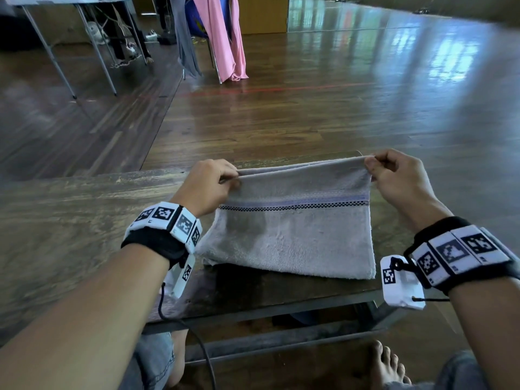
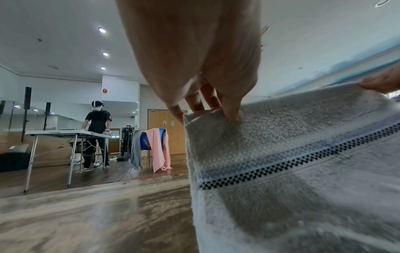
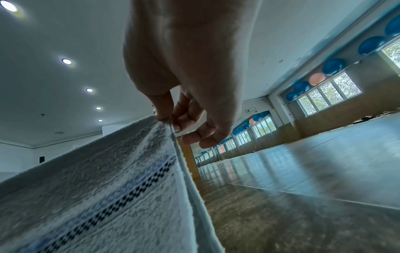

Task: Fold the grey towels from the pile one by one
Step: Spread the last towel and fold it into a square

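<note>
one grey towel (image 1: 295,235) is mid-fold over the worktop (image 1: 70,220), left hand (image 1: 206,190) and right hand (image 1: 399,178) each in a pinching grip on its doubled top corners; no pile shows.

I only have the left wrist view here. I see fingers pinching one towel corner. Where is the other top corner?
Observer: The right hand pinches it, level with the left hand.
Operator: Is the grey towel fully lifted?
Observer: No. Its lower edge lies on the wooden table.
Operator: One layer or two?
Observer: Two. The right wrist view shows both edges held together under the thumb.
</note>
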The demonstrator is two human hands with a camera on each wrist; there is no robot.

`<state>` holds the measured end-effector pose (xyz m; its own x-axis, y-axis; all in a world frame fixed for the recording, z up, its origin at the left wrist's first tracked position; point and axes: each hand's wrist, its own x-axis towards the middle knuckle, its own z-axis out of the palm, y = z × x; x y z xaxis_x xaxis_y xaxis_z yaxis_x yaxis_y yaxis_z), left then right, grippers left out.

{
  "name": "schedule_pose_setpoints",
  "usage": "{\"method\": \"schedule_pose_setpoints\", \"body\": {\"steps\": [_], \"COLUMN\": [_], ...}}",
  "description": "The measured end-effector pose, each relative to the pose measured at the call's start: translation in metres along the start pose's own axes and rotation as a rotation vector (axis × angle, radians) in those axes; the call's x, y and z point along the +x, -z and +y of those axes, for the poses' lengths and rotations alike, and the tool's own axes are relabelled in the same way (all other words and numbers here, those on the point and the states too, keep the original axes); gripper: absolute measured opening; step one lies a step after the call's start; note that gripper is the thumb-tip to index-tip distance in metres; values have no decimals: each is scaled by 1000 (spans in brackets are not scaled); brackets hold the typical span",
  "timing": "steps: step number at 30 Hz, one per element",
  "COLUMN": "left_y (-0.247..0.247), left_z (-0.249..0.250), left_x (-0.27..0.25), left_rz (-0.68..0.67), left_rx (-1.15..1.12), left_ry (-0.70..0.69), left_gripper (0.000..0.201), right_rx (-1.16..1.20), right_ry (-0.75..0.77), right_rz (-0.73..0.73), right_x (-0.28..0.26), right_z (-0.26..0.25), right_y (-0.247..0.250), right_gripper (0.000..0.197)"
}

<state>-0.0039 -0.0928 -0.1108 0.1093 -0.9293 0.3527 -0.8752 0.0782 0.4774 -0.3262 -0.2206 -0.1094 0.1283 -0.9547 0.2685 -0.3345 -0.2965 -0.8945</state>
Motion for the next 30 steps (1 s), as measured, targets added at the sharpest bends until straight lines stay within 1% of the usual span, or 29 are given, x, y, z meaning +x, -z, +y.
{"method": "schedule_pose_setpoints", "body": {"steps": [3, 6, 8, 12, 14, 15, 17, 21, 23, 25, 26, 28, 29, 30], "left_y": [1, 3, 5, 9, 12, 14, 16, 19, 19, 17, 16, 14, 13, 14], "left_z": [3, 4, 4, 0, -4, -5, -5, -8, -11, -13, -15, -15, -16, -15], "left_x": [0, -3, -4, -7, -9, -10, -13, -16, -16, -18, -19, -21, -21, -21], "left_rz": [61, 109, 113, 136, 164, 170, 157, 125, 73, -26, -90, -234, -288, -304], "left_rx": [40, 41, 40, 34, 60, 83, 116, 126, 99, 83, 84, 89, 55, -36], "left_ry": [-18, -12, -26, 5, 7, 2, 12, 23, 47, 98, 135, 228, 287, 359], "left_gripper": [11, 19, 22, 16, 6, 5, 10, 11, 10, 8, 6, 7, 7, 6], "right_rx": [-19, -32, -29, -45, -59, -67, -88, -116, -134, -182, -188, -119, -78, -44], "right_ry": [-17, -46, -65, -97, -118, -127, -140, -170, -210, -297, -363, -521, -580, -606], "right_rz": [27, 67, 73, 86, 88, 85, 80, 53, 19, -40, -93, -224, -279, -310], "right_x": [0, 0, 0, 0, 0, 0, 1, 3, 4, 4, 3, -2, -6, -8], "right_z": [2, 5, 7, 11, 13, 14, 16, 21, 25, 30, 32, 30, 25, 20], "right_y": [0, 0, 1, 4, 5, 6, 6, 5, 3, 3, 4, 5, 4, 3], "right_gripper": [17, 14, 16, 17, 16, 16, 15, 16, 17, 16, 15, 15, 14, 13]}}
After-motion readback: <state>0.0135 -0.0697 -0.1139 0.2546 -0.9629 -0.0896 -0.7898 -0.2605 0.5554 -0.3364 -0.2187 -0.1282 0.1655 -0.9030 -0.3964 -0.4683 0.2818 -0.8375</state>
